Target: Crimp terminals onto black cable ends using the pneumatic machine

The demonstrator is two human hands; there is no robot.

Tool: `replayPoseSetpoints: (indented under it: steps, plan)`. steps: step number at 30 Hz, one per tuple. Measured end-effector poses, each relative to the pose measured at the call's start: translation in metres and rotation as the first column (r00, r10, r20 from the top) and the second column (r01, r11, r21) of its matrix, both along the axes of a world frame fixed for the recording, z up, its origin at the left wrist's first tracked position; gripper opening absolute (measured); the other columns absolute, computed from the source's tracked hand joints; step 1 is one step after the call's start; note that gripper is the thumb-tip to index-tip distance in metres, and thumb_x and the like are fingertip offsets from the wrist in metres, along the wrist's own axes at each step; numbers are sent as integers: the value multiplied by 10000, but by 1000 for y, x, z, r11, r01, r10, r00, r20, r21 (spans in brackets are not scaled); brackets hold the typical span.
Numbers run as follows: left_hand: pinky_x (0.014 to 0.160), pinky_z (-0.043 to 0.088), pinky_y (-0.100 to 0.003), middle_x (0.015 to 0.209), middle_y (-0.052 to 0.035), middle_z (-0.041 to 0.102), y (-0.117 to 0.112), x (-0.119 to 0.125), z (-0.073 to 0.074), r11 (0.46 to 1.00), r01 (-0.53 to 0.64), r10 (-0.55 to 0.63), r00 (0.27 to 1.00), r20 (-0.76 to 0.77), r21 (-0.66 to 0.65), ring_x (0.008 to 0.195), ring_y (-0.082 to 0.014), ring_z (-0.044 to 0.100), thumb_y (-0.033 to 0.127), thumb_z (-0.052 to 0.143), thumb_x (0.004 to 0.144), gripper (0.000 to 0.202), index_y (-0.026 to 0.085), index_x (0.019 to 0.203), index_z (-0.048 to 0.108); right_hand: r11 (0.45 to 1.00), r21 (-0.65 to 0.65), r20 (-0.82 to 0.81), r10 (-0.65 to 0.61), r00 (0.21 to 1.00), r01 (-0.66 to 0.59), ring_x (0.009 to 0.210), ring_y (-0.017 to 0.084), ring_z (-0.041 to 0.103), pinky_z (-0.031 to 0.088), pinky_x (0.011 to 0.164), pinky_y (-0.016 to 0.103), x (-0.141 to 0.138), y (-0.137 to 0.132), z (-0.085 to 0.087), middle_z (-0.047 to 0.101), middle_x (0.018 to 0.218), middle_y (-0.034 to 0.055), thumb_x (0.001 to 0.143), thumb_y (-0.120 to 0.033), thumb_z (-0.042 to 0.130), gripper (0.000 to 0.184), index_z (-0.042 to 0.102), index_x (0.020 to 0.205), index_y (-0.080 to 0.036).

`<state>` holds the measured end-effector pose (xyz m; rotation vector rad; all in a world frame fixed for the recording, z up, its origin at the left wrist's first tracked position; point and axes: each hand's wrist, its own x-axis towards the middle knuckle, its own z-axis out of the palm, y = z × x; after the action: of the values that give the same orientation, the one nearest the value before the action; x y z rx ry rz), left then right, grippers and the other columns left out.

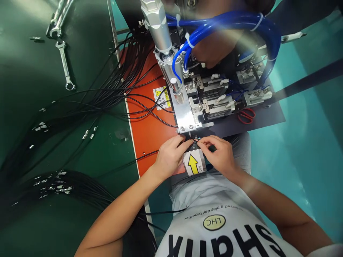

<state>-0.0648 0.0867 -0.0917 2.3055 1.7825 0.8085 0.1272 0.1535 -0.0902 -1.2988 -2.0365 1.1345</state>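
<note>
Both my hands meet at the front of a small pneumatic press machine [187, 107] on an orange plate [150, 132]. My left hand [170, 155] is closed in a pinch at the machine's front slot, fingertips on a thin black cable end [195, 140]. My right hand [218, 153] is also pinched on the same cable end from the right. Just below the fingers sits a white tag with a yellow arrow [194, 162]. The cable tip itself is tiny and partly hidden by my fingers.
Many black cables with metal terminals [53, 182] lie over the green table [32, 107] at left. Wrenches [65, 64] rest at the far left. Blue air hoses [222, 21] arch over the machine. Red-handled scissors [246, 116] lie on the machine's base at right.
</note>
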Motion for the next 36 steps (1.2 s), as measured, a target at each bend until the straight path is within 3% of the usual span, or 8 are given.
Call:
replayPoseSetpoints:
  steps: [3,5,9,13,16,21,26,36]
  plan:
    - [648,490,-257,922,-94,616,-1,0,-1,1000,-4,4,1000,-3,-1,808,-162,578,130,423,952,287,141,1116,658,974,219,93,31,995,-51,678,150,630,431,739,337,0,6,4,712,788,6,902,-247,609,107,702,856,-220]
    - [640,483,-253,924,-97,613,-1,1,0,1000,-1,1,1000,-2,3,800,-160,572,127,428,949,285,134,1118,658,969,233,78,63,995,-80,671,145,617,428,732,332,1,11,1,693,769,1,897,-225,602,97,688,852,-219]
    - [627,472,-244,913,-94,595,-1,1,1,1000,-4,4,1000,10,-1,782,-152,558,106,423,941,295,131,1112,663,996,-11,-121,87,989,-89,686,145,607,451,666,294,1,17,-16,668,797,11,886,-247,603,77,650,839,-207]
    - [624,472,-240,914,-89,572,-1,-1,2,999,11,-10,999,43,-31,760,-141,542,91,424,926,309,140,1119,660,930,-355,-262,-7,965,-89,609,135,583,439,568,268,5,21,-27,619,720,-2,874,-365,637,169,643,877,-196]
    - [629,474,-246,916,-92,571,-2,-1,1,999,19,-18,999,38,-30,765,-143,540,89,419,926,314,140,1123,658,908,-412,-226,-25,974,-73,548,111,503,388,506,253,5,26,-24,595,709,-6,870,-443,636,262,682,934,-193]
    - [639,478,-254,921,-96,590,-2,0,0,1000,8,-8,1000,-17,-3,785,-151,556,119,397,952,313,146,1122,659,944,-328,-184,-34,982,-28,528,101,441,357,508,253,-7,26,-17,561,637,-18,831,-418,680,246,716,883,-180]
    - [688,503,-271,960,-101,621,-3,0,-1,1000,13,-13,1000,-21,-4,844,-167,590,135,414,954,300,151,1129,656,997,-76,-127,14,992,-23,572,110,486,398,576,261,-12,21,-11,600,700,-6,864,-306,633,130,684,842,-189]
    - [745,521,-307,1005,-113,655,-4,0,-2,1000,14,-14,1000,-6,-20,907,-195,624,155,415,961,295,153,1144,646,995,95,4,43,999,-43,654,142,549,411,609,270,-11,13,-8,640,806,30,928,-282,535,128,628,891,-203]
